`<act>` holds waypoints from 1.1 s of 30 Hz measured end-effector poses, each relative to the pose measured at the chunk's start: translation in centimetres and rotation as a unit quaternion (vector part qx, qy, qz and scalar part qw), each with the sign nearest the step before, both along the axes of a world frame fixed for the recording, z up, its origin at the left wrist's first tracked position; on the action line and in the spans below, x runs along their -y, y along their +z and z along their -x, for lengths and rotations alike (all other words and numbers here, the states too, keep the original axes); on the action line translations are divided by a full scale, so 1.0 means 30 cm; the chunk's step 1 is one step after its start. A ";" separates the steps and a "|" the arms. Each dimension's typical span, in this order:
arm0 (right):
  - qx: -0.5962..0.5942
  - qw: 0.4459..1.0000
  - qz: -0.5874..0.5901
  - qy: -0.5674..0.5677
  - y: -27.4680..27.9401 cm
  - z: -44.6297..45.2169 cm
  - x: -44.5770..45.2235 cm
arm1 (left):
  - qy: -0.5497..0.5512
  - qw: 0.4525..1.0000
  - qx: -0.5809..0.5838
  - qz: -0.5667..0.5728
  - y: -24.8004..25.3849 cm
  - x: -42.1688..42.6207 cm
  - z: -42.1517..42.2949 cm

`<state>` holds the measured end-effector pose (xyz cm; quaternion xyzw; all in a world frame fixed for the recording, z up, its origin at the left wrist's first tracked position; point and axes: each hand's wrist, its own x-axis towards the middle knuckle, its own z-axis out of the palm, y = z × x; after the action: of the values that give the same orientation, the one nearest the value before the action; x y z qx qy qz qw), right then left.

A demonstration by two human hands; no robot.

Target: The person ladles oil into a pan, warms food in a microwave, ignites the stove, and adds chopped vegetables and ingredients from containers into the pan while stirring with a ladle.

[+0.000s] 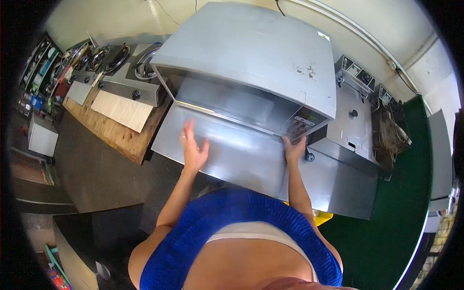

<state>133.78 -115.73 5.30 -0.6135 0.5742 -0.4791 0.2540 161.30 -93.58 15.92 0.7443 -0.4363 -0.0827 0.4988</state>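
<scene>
Head view: the right hand (294,149) sat half-curled at the oven (251,53) corner, perhaps for bracing, grip unclear; the left hand (194,151) hovered spread, empty over the desk (241,162).

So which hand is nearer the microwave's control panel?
Right: the right hand is just below the control panel, at the microwave's lower edge; the left hand is farther left, over the steel counter.
</scene>
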 end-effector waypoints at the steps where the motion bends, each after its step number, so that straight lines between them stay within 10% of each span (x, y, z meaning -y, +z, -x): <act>1: 0.000 1.000 0.000 0.004 0.005 0.002 0.000 | 0.031 0.995 0.080 0.050 0.037 0.010 0.014; 8: -0.065 0.997 0.039 0.024 -0.058 0.048 0.017 | -0.042 0.936 0.284 0.206 0.315 0.209 0.138; 14: -0.105 0.990 0.088 0.018 -0.050 0.043 -0.016 | -0.095 0.917 0.376 0.096 0.400 0.435 0.160; 33: 0.011 0.992 0.115 0.047 -0.111 0.014 0.034 | -0.149 0.911 0.384 0.015 0.487 0.365 0.160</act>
<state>133.37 -116.74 1.96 -0.6592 0.4831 -0.5365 0.2102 156.49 -104.52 30.53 0.6374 -0.7012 0.1429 0.2859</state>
